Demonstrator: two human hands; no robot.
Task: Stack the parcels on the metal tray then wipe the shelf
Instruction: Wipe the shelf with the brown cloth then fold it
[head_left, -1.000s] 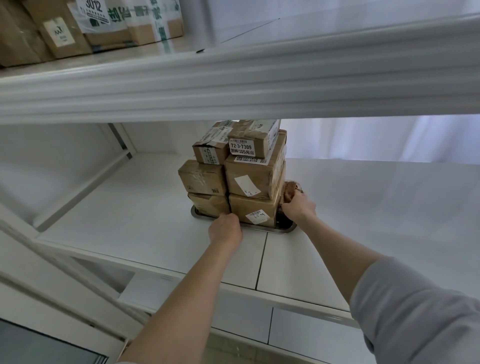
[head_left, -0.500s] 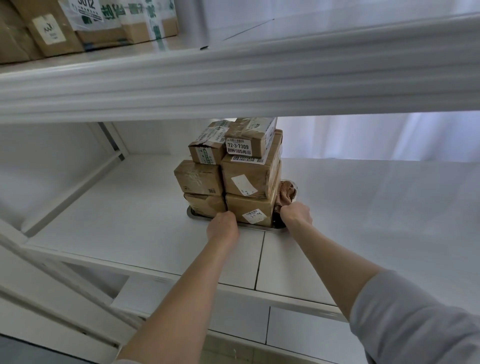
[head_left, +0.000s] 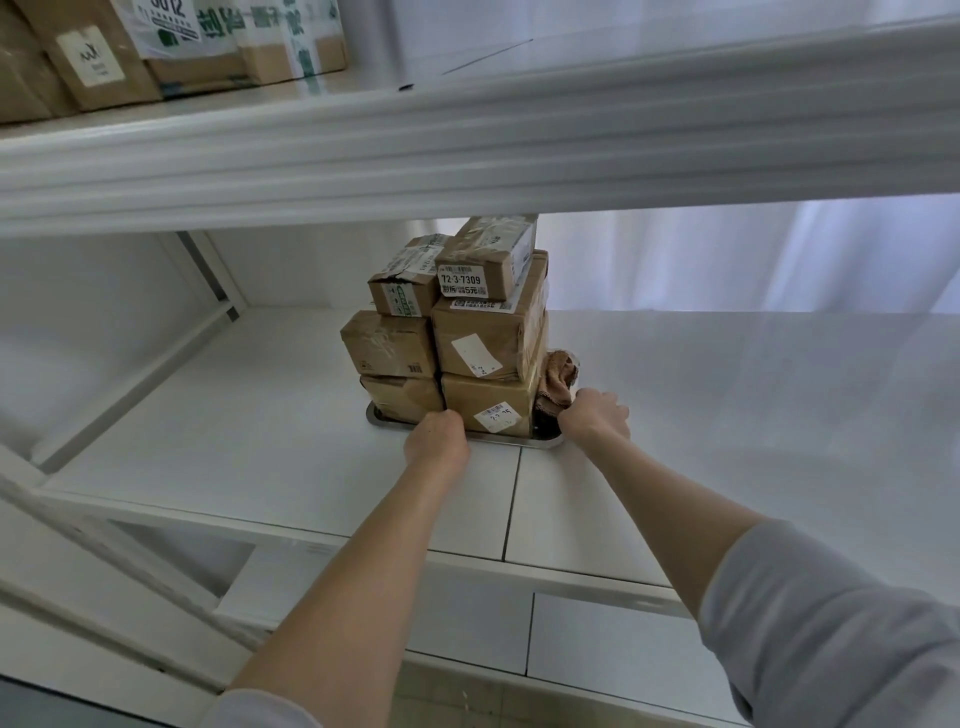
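Parcels (head_left: 488, 343) are stacked on the metal tray (head_left: 372, 415). The left hand (head_left: 436, 441) and right hand (head_left: 595, 422) grip its rim. Next probably comes a gentle slide, then wiping the shelf (head_left: 234, 415).

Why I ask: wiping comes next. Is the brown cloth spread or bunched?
Bunched: the brown cloth sits crumpled between the parcel stack and the right hand.

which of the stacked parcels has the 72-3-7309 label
The small parcel at the stack's top right. Its front sticker reads 72-3-7309; the bigger parcel under it has a mostly blank white sticker instead.
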